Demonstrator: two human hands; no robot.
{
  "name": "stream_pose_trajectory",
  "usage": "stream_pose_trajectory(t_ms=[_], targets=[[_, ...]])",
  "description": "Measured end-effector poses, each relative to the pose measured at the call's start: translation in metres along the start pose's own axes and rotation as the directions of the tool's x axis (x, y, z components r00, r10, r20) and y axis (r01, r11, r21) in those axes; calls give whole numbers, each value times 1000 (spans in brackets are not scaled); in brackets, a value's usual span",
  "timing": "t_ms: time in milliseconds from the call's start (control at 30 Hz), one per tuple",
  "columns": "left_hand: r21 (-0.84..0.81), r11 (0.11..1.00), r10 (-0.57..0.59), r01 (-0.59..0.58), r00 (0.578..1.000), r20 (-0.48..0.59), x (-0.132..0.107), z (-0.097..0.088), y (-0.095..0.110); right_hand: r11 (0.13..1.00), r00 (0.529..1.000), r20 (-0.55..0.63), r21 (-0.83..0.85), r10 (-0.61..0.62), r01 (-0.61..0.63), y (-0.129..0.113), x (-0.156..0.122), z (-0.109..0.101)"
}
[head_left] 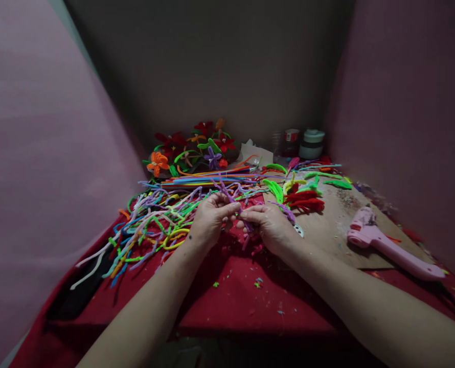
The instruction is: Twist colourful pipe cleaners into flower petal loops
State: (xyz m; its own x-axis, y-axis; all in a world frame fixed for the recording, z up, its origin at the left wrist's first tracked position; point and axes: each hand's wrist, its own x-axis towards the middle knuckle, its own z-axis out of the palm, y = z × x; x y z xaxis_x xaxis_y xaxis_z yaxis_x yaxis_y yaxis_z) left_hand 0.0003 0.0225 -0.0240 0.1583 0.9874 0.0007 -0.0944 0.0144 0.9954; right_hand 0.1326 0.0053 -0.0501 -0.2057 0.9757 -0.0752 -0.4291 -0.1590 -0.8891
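Purple pipe cleaners (227, 191) run slantwise between my two hands, their loose ends sticking up to the left. My left hand (214, 214) pinches them between thumb and fingers. Just to the right, my right hand (264, 223) is closed on the lower part of the same purple pipe cleaners, thumb on top. The fingers hide how the strands join. Below the hands, dark pink bits (256, 249) lie on the red cloth (227, 296). Beside my left hand spreads a tangle of coloured pipe cleaners (146, 230).
A pink hot glue gun (392, 245) rests on a brown board (327, 230) at the right, near red pipe-cleaner pieces (306, 199). Pipe-cleaner flowers (212, 158) stand at the back left. A lidded jar (312, 143) is at the back. A black object (84, 286) lies front left.
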Motion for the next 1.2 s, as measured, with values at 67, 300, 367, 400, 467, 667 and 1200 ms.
stream_pose_trajectory(t_ms=[67,300,367,400,467,667,1200], targets=[[6,1000,-25,25,1000,-18,-1,1,1,1000,1000,-2,4,-3,3,-1,1,-1],[74,994,80,-81,997,8,-6,4,2,1000,1000,-16,27,14,-13,-3,3,-3],[177,969,162,-172,984,69,-6,2,1,999,1000,-19,30,11,-10,-4,3,-3],[256,941,201,-223,974,107,-6,0,2,999,1000,-23,33,17,-16,-4,3,-4],[434,830,289,-350,936,201,-4,-4,4,999,999,-34,37,36,-35,-5,3,-4],[686,337,469,-645,747,471,0,-13,9,999,999,-26,-11,36,-37,-5,5,-6],[720,-273,332,-638,640,693,-21,-15,29,768,959,132,-576,-251,280,-8,-3,-2]])
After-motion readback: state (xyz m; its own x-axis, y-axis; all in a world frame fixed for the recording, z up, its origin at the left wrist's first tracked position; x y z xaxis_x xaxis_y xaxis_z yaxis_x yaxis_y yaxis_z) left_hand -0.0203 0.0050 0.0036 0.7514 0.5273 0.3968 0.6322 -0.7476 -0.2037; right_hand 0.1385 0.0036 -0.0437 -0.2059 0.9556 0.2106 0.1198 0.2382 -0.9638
